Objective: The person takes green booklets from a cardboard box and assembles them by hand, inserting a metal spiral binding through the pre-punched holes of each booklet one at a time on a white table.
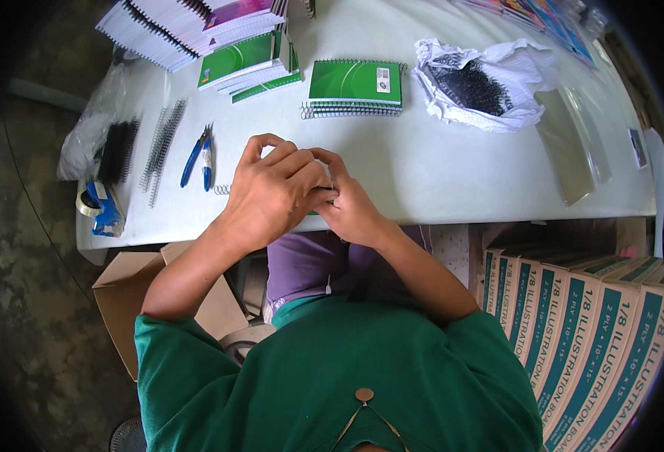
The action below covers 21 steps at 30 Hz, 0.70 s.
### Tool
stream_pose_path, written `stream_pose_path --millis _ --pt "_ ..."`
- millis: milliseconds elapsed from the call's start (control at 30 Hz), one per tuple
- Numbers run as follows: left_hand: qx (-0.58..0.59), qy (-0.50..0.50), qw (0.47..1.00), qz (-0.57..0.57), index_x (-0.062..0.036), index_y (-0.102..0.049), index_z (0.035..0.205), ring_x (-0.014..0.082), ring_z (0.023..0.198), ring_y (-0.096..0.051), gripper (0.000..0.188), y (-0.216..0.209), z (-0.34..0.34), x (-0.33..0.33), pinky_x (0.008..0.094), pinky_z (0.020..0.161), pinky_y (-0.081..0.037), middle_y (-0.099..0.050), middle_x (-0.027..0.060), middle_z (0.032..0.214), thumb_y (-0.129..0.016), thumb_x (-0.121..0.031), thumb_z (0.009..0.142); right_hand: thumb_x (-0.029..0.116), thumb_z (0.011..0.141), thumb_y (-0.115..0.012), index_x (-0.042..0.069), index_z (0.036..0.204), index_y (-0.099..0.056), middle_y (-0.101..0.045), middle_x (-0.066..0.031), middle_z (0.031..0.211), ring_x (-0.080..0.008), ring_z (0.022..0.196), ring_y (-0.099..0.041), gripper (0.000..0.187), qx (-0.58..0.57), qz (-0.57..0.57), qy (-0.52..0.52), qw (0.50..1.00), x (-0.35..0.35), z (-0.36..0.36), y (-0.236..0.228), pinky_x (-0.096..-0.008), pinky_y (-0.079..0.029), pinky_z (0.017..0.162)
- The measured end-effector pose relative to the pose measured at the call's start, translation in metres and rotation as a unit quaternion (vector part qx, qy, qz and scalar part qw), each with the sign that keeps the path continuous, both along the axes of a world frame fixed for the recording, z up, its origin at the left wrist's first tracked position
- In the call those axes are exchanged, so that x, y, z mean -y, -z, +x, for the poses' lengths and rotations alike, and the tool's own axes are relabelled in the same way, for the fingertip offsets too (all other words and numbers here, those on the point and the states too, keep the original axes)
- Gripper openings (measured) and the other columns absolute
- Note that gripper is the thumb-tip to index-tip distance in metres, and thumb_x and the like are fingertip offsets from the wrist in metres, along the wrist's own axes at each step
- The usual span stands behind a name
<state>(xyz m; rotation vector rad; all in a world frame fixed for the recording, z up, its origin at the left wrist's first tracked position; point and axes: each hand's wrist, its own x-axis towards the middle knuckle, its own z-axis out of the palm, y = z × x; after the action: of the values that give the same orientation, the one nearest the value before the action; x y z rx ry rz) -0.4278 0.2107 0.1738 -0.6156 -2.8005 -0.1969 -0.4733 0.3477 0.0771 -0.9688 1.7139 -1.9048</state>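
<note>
Both hands meet over the front edge of the white table, fingers curled and pressed together. My left hand [268, 188] lies partly across the fingers of my right hand [351, 207]. What they pinch is hidden between them. A short end of wire coil [221, 190] sticks out beside my left hand, and a sliver of something green [313, 213] shows under the fingers. Left of my hands lie blue-handled pliers [190, 160] and a blue-and-white pen-like tool [207, 166]. Beyond them sits a stack of green spiral notebooks [354, 81].
More green notebooks [245, 56] stand at the far left. Black coils fill a crumpled white wrapper [524, 71] on the right. Loose wire coils [162, 151], black coils [119, 151] and a tape dispenser [106, 211] lie left. Cartons [573, 324] stand below right, an opened box [129, 294] below left.
</note>
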Motion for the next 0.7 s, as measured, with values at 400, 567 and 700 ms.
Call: stream_pose_path --millis 400,567,700 --pt "-0.136 -0.114 0.967 0.183 -0.0072 -0.06 0.108 0.0299 0.101 -0.056 0.035 0.084 -0.102 0.024 0.0369 0.085 -0.047 -0.057 0.0151 0.111 -0.071 -0.019 0.077 0.007 0.077 -0.065 0.004 0.117 -0.056 -0.046 -0.0179 0.132 -0.0335 0.127 -0.038 0.041 -0.277 0.14 0.151 0.939 -0.055 -0.146 0.006 -0.0377 -0.028 0.106" --pt "-0.112 -0.221 0.915 0.318 0.0016 -0.058 0.107 0.0248 0.1 -0.056 0.044 0.081 -0.105 0.02 0.0355 0.085 -0.047 -0.058 0.0162 0.106 -0.074 -0.022 0.073 0.014 0.082 -0.064 -0.005 0.123 -0.048 -0.042 -0.0264 0.131 -0.0357 0.126 -0.038 0.048 -0.196 0.155 0.272 0.929 -0.045 -0.134 0.007 -0.036 -0.03 0.104" --pt "0.028 -0.234 0.854 0.463 0.0019 -0.059 0.101 0.0181 0.092 -0.058 0.042 0.088 -0.102 0.03 0.0321 0.081 -0.048 -0.062 0.0114 0.101 -0.078 -0.019 0.07 0.014 0.079 -0.068 -0.004 0.113 -0.055 -0.056 -0.0242 0.116 -0.0334 0.109 -0.055 0.041 -0.181 0.161 0.289 0.926 -0.044 -0.12 0.004 -0.035 -0.043 0.09"
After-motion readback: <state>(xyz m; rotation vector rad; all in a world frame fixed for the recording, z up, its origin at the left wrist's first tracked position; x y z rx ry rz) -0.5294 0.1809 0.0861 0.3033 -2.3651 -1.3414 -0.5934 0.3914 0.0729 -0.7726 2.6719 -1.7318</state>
